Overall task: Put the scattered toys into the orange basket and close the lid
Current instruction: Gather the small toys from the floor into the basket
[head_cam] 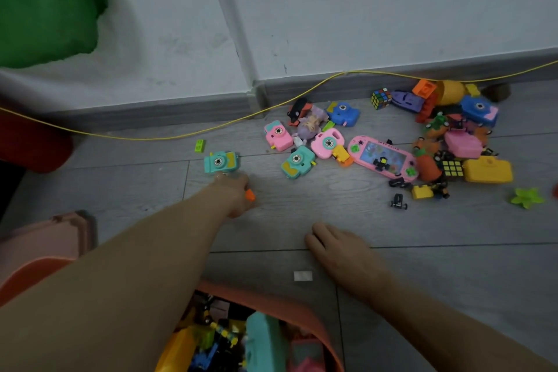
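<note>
Teal cameras (220,162) 2 | pink cameras (278,135) 2 | blue cameras (343,113) 2

No text can be read; faint lettering along the top of the pink handheld game (383,158) is too blurred.

A: Light? Dim, flat, indoor, w/ a cool grey cast; no glare on the grey wood-look plank floor (392,281).

B: Shadows?

A: Soft, faint, just under the bare left hand (234,193) and the scattered toys. Wide-angle bend at the edges, e.g. the grey skirting board (181,109) curves. Near corners blur; the green fabric shape (45,3) is soft.
</note>
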The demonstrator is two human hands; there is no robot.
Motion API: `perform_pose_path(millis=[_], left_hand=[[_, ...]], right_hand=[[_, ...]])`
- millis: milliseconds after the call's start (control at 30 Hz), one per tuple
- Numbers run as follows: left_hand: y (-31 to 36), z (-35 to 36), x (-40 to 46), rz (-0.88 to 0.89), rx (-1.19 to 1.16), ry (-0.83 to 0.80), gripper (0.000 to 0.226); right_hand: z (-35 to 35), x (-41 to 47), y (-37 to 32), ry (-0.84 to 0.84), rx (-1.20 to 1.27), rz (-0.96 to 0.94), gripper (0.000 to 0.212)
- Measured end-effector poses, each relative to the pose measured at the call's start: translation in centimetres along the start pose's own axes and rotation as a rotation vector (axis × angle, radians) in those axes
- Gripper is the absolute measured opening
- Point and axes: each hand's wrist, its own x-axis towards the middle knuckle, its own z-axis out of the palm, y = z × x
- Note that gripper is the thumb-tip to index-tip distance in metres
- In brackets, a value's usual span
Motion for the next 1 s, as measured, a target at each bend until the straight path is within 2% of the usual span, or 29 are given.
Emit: perform_pose_path(millis=[67,100,200,267,333,500,667,733,800,900,967,1000], left_hand=[[-0.3,0.0,0.1,0.043,-0.005,0.01,0.042],[-0.6,0.0,0.2,0.058,-0.006,0.019,0.043],[-1.3,-0.2,0.5,0.048,-0.041,0.062,0.05],[-1.6,-0.4,0.7,0.045,-0.132,0.114,0.051],[-1.6,-0.5,0.8,0.05,-0.18,0.174,0.047],[-1.0,-1.2,1.1,0.071,-0.164,0.349,0.04],[-1.9,-2.1,1.8,0.082,-0.151,0.482,0.028],[-2.3,-2.4,2.1,0.101,-0.1,0.546,0.028],[-2.8,-2.8,2.5,0.128,-0.022,0.607,0.029],[-3.7,-3.1,3.4,0.108,0.009,0.642,0.034],[-4.2,-3.0,4.0,0.078,0.004,0.608,0.042],[-4.4,-3.0,4.3,0.072,-0.005,0.578,0.047]], right_hand=[[-0.8,0.4,-0.2,-0.002,0.046,0.036,0.023],[-1.1,0.6,-0.3,0.01,0.017,0.017,0.026],[-0.9,0.6,-1.8,0.027,0.193,-0.094,0.024],[-0.9,0.1,-3.1,-0.012,0.178,-0.199,0.02],[0.1,-0.5,-3.4,-0.016,0.095,-0.284,0.025],[1.5,-0.5,-2.7,-0.014,-0.071,-0.365,0.026],[1.8,0.7,-2.1,-0.013,-0.009,-0.361,0.01],[1.1,2.1,-2.1,0.029,0.057,-0.185,0.01],[-0.6,4.3,-2.1,0.045,0.3,0.165,0.013],[-3.5,8.5,-0.8,0.154,1.007,0.695,0.019],[-4.9,11.3,0.7,0.251,1.457,0.924,0.018],[-5.6,12.6,1.2,0.288,1.607,0.988,0.021]])
